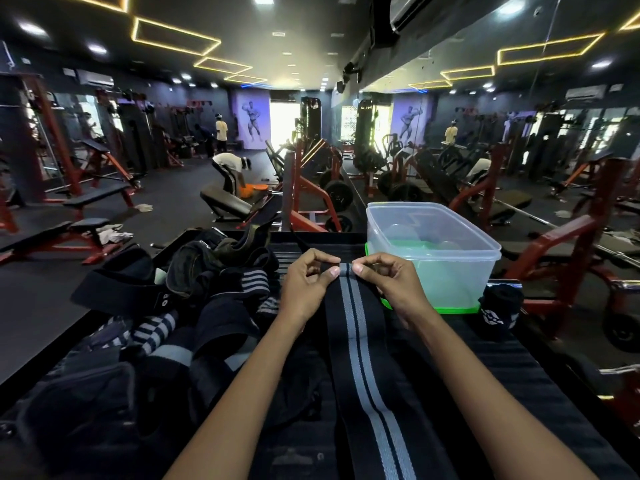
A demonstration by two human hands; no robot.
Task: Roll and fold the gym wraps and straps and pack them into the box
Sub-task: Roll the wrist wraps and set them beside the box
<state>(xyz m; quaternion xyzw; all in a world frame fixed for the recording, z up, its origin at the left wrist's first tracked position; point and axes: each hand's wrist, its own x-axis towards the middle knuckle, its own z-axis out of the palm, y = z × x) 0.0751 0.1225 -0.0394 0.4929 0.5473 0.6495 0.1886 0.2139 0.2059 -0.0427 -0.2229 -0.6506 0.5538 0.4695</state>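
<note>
A: Where are the hands right now?

B: Both are at the far end of the long wrap (360, 327). The left hand (306, 289) has its fingers curled and pinches the left corner of that end between thumb and forefinger; the right hand (388, 285) pinches the right corner the same way. The end looks turned over into a first small fold between the two thumbs

A: And the wrap itself?

B: It lies flat on the table (485, 368), running from the hands at twelve o'clock straight back to six o'clock between the forearms, grey stripes facing up

A: So how should the roll be started well?

B: I'd judge the first turn matters most. Keep both corners level so the edge stays square to the stripes; if one thumb leads, the roll will likely cone out to one side. Roll tight and small at the start, then walk the thumbs toward six o'clock, letting the stripes serve as a guide line

A: Anything in the way?

B: The pile of wraps and straps (194, 306) sits at nine to ten o'clock of the hands, near the left one, so keep the roll from catching a loose end there. I cannot tell whether the near tail of the wrap is free or hangs off the table edge

A: And where does it go?

B: The box (433, 251) stands open at two o'clock, just beside the right hand, on a green lid (450, 309). A dark roll (498, 310) lies at three o'clock, outside the box
</note>
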